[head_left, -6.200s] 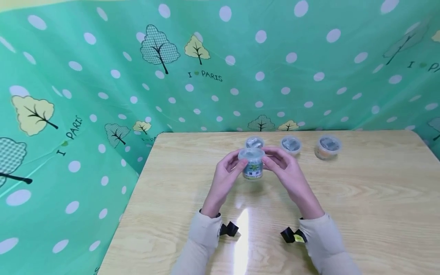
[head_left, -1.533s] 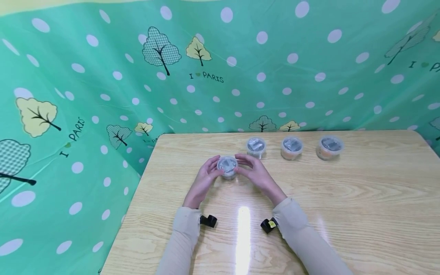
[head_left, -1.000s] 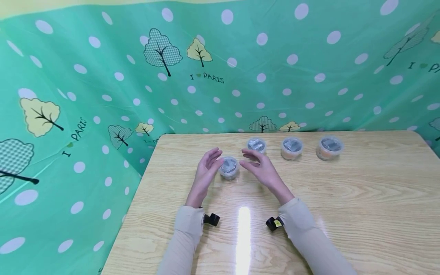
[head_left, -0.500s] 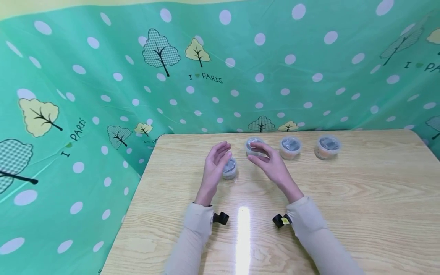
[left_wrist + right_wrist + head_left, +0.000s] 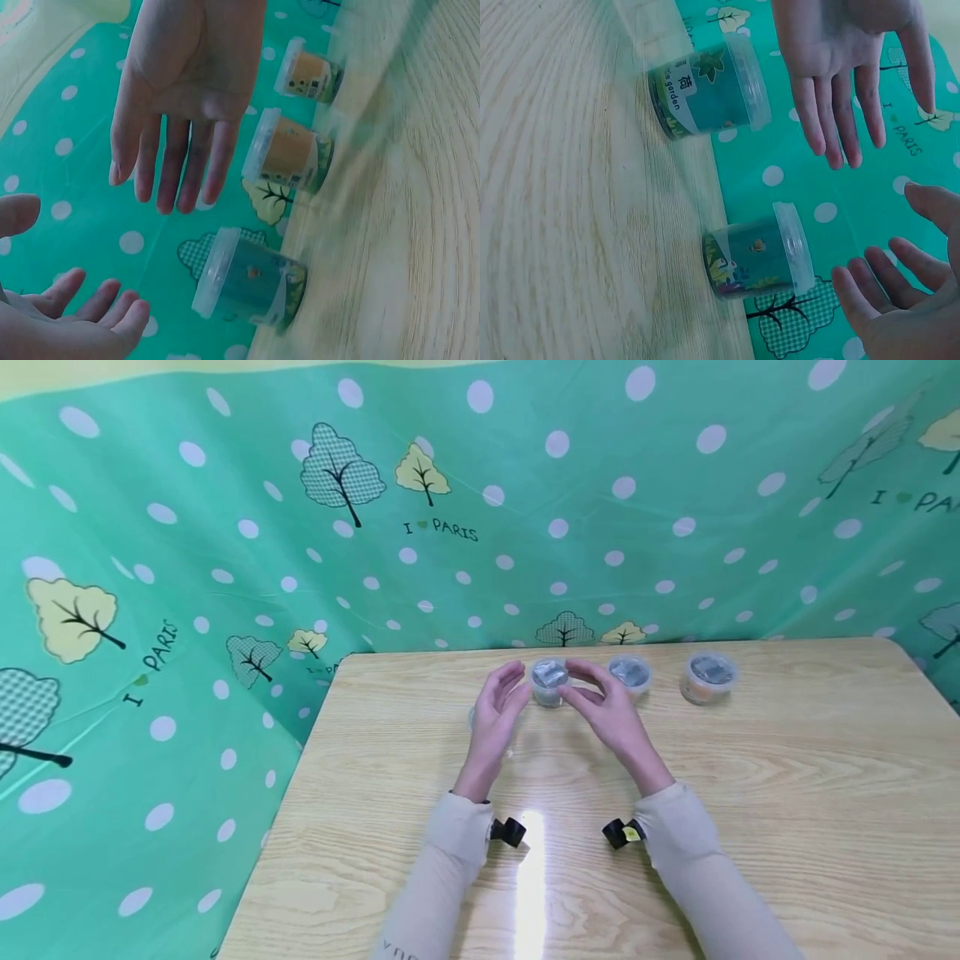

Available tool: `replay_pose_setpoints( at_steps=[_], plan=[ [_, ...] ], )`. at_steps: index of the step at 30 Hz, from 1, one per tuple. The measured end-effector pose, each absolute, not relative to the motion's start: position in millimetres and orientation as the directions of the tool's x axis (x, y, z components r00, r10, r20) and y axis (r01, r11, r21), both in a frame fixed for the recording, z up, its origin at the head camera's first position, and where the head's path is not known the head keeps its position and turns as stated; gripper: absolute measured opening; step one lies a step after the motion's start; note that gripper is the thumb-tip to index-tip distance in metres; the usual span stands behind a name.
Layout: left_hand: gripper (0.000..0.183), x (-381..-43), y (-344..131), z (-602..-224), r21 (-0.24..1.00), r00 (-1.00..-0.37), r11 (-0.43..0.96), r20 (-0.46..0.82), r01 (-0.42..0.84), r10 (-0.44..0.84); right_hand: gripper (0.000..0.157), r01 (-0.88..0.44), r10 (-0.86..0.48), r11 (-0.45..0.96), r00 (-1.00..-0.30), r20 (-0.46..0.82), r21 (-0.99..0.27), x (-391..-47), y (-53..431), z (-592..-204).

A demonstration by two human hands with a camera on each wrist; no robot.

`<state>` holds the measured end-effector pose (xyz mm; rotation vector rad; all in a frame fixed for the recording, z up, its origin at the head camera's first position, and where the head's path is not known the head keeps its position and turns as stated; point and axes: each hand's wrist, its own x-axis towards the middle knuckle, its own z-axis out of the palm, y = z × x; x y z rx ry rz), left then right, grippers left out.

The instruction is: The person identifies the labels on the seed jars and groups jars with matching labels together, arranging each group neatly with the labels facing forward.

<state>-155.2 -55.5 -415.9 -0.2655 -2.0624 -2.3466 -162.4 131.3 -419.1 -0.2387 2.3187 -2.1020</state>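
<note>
A small clear plastic tub (image 5: 550,682) with a pale lid stands upright at the back of the table, between both hands. My left hand (image 5: 491,720) is at its left side, fingers bent loosely and palm facing in. On its other side is my right hand (image 5: 609,710), thumb and fingers spread apart. Wrist views show both hands holding nothing, with this teal-printed tub (image 5: 255,281) standing below them. Behind my left hand a second tub (image 5: 472,717) is mostly hidden; the right wrist view shows its mint-leaf label (image 5: 709,86).
Two more lidded tubs, one (image 5: 631,672) just beyond my right hand and another (image 5: 708,679) farther right, stand in the back row with orange contents. The wooden table (image 5: 787,818) ends at a green dotted cloth (image 5: 450,577) hanging behind it.
Both hands held the mint-labelled tub, lowered it to the table at the left and let go. Since then they have moved right and back, to either side of the nearest back-row tub.
</note>
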Motion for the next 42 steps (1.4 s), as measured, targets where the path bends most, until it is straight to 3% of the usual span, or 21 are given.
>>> replay_pose_setpoints(
  at_steps=[20, 27, 42],
  plan=[
    [0.059, -165, -23, -425, 1.0, -0.999, 0.004, 0.03, 0.03, 0.024, 0.049, -0.05, -0.067, 0.181, -0.997, 0.039, -0.982, -173, 139, -433],
    [0.067, -170, -17, -432, 0.999, -0.999, -0.008, -0.041, -0.041, -0.007, 0.048, -0.028, -0.048, 0.204, -0.999, 0.018, -0.978, -177, 137, -437],
    [0.064, -182, -3, -450, 0.991, -0.987, -0.044, -0.128, -0.125, -0.095, 0.054, 0.008, -0.038, 0.2, -0.999, -0.016, -0.98, -185, 132, -445]
  ],
)
